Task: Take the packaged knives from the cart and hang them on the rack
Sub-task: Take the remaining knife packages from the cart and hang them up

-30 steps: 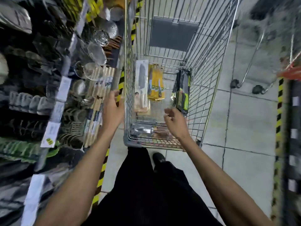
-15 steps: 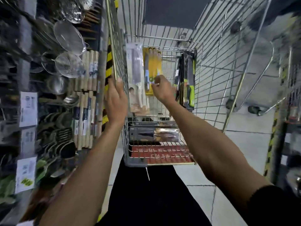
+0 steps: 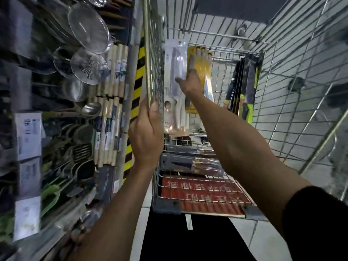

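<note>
A wire shopping cart (image 3: 278, 76) stands in front of me with packaged knives inside. My left hand (image 3: 146, 136) grips the cart's left top rail. My right hand (image 3: 190, 82) reaches deep into the cart and holds the white knife package (image 3: 174, 95), fingers on its edge, beside the yellow packages (image 3: 202, 61). Black and green knife packages (image 3: 244, 85) lean at the right. Another clear knife package (image 3: 190, 163) lies flat near the cart's near end.
A display rack (image 3: 62, 113) of hanging strainers, rolling pins and utensils runs along the left, edged with yellow-black tape (image 3: 138, 78). A red sign (image 3: 203, 196) covers the cart's near end. Grey floor tiles lie to the right.
My right hand has moved from the cart's near end deeper in and up, onto the white package. My left hand closed round the left rail. The view has come closer to the cart.
</note>
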